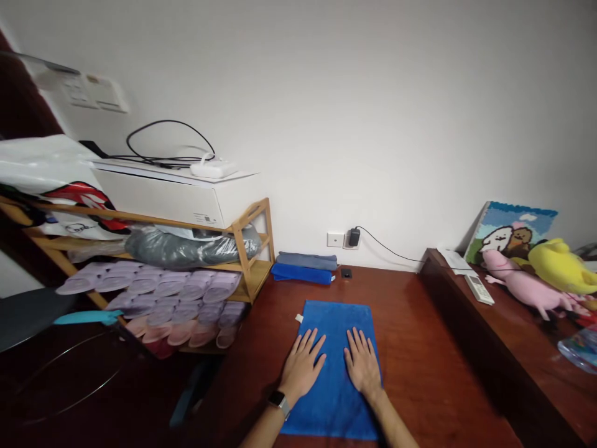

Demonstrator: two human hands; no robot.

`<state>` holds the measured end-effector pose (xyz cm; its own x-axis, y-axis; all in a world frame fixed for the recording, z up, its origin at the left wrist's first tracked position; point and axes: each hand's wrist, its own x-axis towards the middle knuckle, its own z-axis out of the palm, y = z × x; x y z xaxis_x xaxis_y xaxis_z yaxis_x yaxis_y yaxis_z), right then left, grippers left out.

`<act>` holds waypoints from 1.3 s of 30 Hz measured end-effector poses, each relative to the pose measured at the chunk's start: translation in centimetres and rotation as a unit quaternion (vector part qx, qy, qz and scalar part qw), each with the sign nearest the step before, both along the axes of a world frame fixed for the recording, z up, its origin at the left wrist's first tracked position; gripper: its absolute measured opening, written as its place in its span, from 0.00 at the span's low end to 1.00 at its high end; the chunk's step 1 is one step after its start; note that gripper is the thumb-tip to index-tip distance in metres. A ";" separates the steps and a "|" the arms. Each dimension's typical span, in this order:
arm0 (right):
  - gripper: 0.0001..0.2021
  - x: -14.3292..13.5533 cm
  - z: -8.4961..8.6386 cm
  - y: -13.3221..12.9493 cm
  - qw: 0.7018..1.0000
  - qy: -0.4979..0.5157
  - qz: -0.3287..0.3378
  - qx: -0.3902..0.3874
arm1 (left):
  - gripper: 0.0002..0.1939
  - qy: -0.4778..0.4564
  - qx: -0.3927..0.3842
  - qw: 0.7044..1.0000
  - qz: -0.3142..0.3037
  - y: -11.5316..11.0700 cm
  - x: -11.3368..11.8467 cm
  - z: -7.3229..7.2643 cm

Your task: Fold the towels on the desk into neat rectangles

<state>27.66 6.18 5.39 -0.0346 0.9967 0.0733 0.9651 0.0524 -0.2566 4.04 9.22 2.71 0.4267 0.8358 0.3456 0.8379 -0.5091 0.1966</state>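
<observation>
A blue cloth [336,373] lies spread on the dark red wooden table [420,367], with a small white tag at its upper left edge. On the cloth's left side my left hand [302,367] rests flat, fingers spread, a watch on the wrist. My right hand [362,364] lies flat near the right edge of the cloth, its fingers slightly apart. Neither hand holds anything. Behind the spread cloth, folded blue cloths [303,272] and a grey-blue one [308,260] lie by the wall.
A wooden rack [254,267] with slippers [172,283], bagged items and a white box [163,193] stands left. At right, a raised ledge [489,330] holds a remote [479,290], plush toys [527,286] and a picture [506,233]. A charger [354,237] is plugged into the wall.
</observation>
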 end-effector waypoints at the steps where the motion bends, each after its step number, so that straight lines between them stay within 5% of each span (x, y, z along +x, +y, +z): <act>1: 0.30 -0.1 0.4 0.1 1.000 -0.001 0.000 -0.009 | 0.28 0.002 -0.003 1.000 0.003 0.0 0.1 0.2; 10: 0.31 -0.2 0.6 -0.5 0.999 0.020 0.010 -0.023 | 0.29 0.008 -0.003 1.000 0.010 -1.0 -0.3 0.1; 17: 0.31 -3.4 2.2 6.0 0.999 0.022 0.024 0.004 | 0.29 -0.012 0.048 0.999 -0.017 6.1 4.2 1.4; 23: 0.32 -3.9 -0.4 9.8 0.999 0.032 0.008 -0.012 | 0.30 0.009 0.026 1.000 0.001 9.9 5.4 -1.1; 30: 0.32 -3.5 -1.1 9.3 1.000 0.020 0.007 0.000 | 0.29 0.001 -0.006 1.000 0.028 9.3 5.2 -0.4; 35: 0.31 -1.9 1.4 10.2 0.992 0.021 0.125 -0.003 | 0.29 0.016 -0.025 0.997 0.070 7.5 3.7 1.7; 39: 0.28 -1.3 3.8 10.2 0.988 -0.002 0.153 0.028 | 0.30 0.045 -0.017 0.988 0.148 2.9 1.9 3.1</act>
